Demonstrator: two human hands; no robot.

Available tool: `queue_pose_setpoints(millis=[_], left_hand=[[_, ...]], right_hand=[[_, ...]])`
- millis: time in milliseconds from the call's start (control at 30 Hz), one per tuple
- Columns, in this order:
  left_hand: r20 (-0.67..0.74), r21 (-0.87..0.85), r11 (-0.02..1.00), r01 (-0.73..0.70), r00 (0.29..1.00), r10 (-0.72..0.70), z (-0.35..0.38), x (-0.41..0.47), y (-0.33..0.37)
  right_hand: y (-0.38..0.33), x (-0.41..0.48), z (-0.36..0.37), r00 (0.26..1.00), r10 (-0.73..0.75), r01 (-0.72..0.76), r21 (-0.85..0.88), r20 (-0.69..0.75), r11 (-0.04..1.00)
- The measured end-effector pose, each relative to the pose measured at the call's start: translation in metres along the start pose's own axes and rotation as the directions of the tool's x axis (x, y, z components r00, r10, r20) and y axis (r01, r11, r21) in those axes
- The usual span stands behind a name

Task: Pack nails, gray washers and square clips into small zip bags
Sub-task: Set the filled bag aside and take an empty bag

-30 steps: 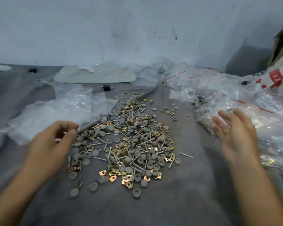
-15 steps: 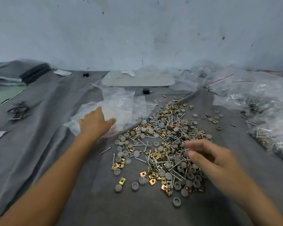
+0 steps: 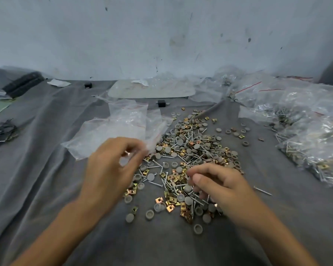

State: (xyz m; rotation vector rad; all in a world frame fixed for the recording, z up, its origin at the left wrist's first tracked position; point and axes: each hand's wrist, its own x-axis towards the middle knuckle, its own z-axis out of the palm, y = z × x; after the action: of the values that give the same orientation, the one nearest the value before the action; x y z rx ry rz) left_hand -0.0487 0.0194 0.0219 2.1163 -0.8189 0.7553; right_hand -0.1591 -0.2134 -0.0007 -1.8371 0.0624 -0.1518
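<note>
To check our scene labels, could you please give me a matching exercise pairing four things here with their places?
Things: 1 empty zip bags; 2 filled zip bags; 3 lone nail; 4 black block.
Places: A just right of the right hand; B beyond the empty zip bags, toward the wall; C at the far right; D left of the hardware pile.
Pairs: 1-D; 2-C; 3-A; 4-B.

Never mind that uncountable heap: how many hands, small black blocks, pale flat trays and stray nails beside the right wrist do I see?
Hands: 2 (left hand, pinching a clear zip bag; right hand)
Small black blocks: 2
Pale flat tray with rounded corners: 1
Stray steel nail beside the right wrist: 1
Total: 6
</note>
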Motion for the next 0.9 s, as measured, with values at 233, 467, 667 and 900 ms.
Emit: queue_pose_setpoints(millis=[233,467,667,900], left_hand=[[0.126,-0.129,0.989,-0.074,0.988,0.09,0.01,-0.035,0.032],[0.208,-0.126,0.992,-0.029,0.976,0.055,0.021,-0.049,0.032],[0.26,-0.244,0.918,0.312,0.933,-0.248,0.025,-0.053,0.024],[0.47,-0.163,0.953,0.256,0.869,-0.153,0.024,-0.053,0.04]], right_hand=[[-0.005,-0.002,0.026,0.988,0.15,-0.153,0.376,0.037,0.914],[-0.001,0.0,0.028,0.986,0.164,-0.158,0.28,0.001,0.947],[-0.004,-0.001,0.02,0.983,0.178,-0.181,0.42,0.047,0.889],[0.003,-0.007,0.03,0.96,-0.045,0.043,-0.013,-0.276,0.999]])
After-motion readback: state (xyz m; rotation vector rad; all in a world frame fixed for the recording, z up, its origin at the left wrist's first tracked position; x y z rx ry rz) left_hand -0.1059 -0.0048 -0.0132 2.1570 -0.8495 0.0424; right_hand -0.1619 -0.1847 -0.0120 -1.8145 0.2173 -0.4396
